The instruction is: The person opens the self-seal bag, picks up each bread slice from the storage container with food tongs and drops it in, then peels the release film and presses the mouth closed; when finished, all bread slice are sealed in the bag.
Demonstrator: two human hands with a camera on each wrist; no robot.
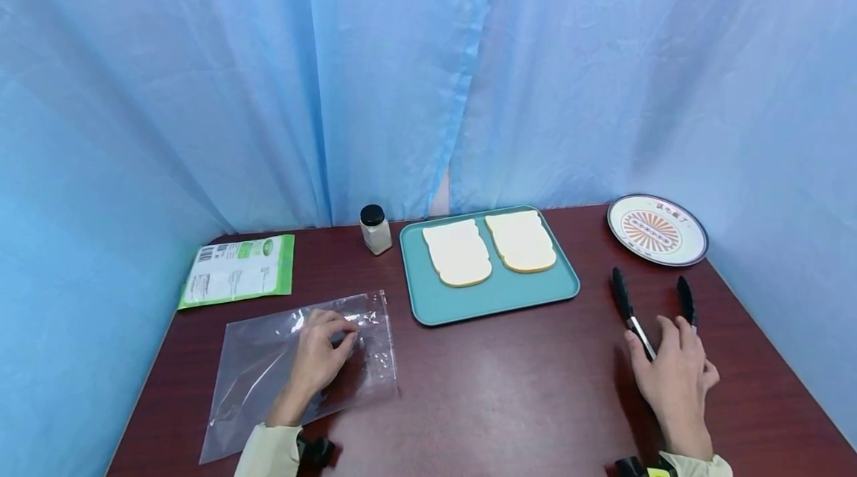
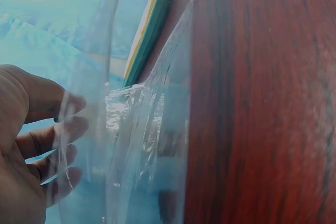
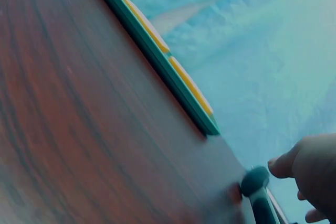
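Note:
My left hand [image 1: 323, 349] is over a clear plastic bag [image 1: 254, 373] at the left of the table, its thumb and index tips close together. In the left wrist view, the raised film [image 2: 131, 135] crosses the fingertips, which pinch it. My right hand [image 1: 672, 376] is over a pair of black-ended metal tongs [image 1: 641, 335], thumb and fingers spread about it. The tongs' black ends point away and stand apart; their near part is hidden under the hand. In the right wrist view, the thumb [image 3: 286, 163] is beside a rounded black end [image 3: 255, 179].
A teal tray [image 1: 495, 306] bears two bread slices [image 1: 458, 254] at the back middle. To its left stand a black-lidded jar [image 1: 376, 230] and a green-and-white packet [image 1: 237, 270]. A patterned plate [image 1: 658, 230] lies at the back right. Blue curtains [image 1: 402, 75] enclose the table.

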